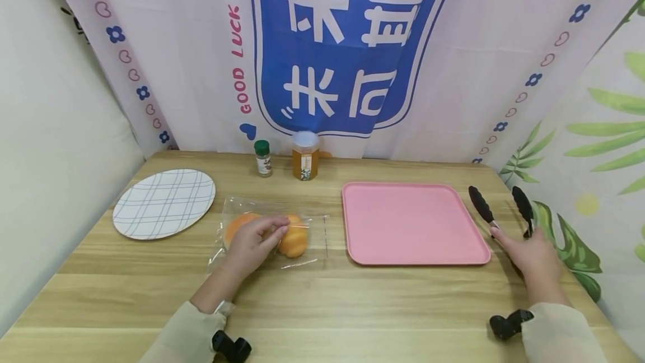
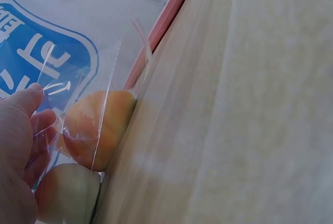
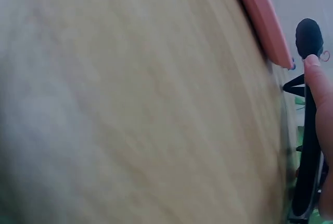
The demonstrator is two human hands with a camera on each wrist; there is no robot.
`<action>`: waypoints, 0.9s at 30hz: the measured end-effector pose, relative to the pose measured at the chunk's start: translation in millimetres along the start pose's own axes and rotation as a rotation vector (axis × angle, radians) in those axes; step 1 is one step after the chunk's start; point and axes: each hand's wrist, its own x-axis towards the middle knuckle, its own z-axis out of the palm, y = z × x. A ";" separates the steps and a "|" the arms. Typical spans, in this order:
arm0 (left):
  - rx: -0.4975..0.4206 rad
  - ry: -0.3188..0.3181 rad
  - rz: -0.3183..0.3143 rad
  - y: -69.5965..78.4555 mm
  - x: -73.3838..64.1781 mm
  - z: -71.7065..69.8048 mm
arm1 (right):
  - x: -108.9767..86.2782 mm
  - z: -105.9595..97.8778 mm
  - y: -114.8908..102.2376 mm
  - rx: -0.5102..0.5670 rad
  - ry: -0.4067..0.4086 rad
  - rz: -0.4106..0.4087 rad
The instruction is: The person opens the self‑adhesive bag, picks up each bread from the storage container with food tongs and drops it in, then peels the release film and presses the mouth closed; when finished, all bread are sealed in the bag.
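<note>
On the printed white curtain (image 1: 201, 71) behind the table, pink capitals read GOOD LUCK, running upward on their side, and a blue shield-shaped panel (image 1: 340, 57) carried the large white characters 未, 来, 可 and 期. In front of it, on the pale wood-grain table (image 1: 312, 312), stood a small clear shaker bottle with a green cap (image 1: 263, 158) and, just beside it, a clear jar with a whitish lid and amber contents (image 1: 305, 164); the print on their labels was too small to read. A clear, crinkly plastic bag (image 1: 317, 240) lay left of the centre, its long axis running left to right, with two rounded, orange-brown pieces of bread (image 1: 294, 238) inside. The left hand (image 1: 257, 242) reached over the bag, thumb and fingers pinching its film above the bread. A flat, round white plate with blue crossed lines (image 1: 164, 204) lay to the left of the bag, and a pink rectangular tray with rounded corners (image 1: 413, 226) to its right. Beyond the tray, near the table's right edge, the right hand (image 1: 534, 262) gripped a pair of black-tipped tongs (image 1: 482, 206), the thumb along one arm; their long axis pointed away from the person, leaning slightly left, and their two tips stood spread apart.
</note>
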 end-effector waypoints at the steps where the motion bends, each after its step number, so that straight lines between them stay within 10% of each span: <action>1: 0.004 -0.001 0.000 -0.1 0.0 0.4 | -1.2 -1.1 -0.5 -0.009 0.009 -0.006; 8: 0.019 -0.005 -0.011 1.3 -0.3 1.2 | -34.3 2.8 -36.1 0.121 0.227 -0.241; 11: 0.020 -0.002 -0.017 1.5 -0.4 1.0 | -63.6 11.9 -67.6 0.281 0.178 -0.332; 27: 0.034 0.026 -0.088 5.7 -0.5 8.1 | -207.5 120.5 -186.7 0.830 -0.753 -0.436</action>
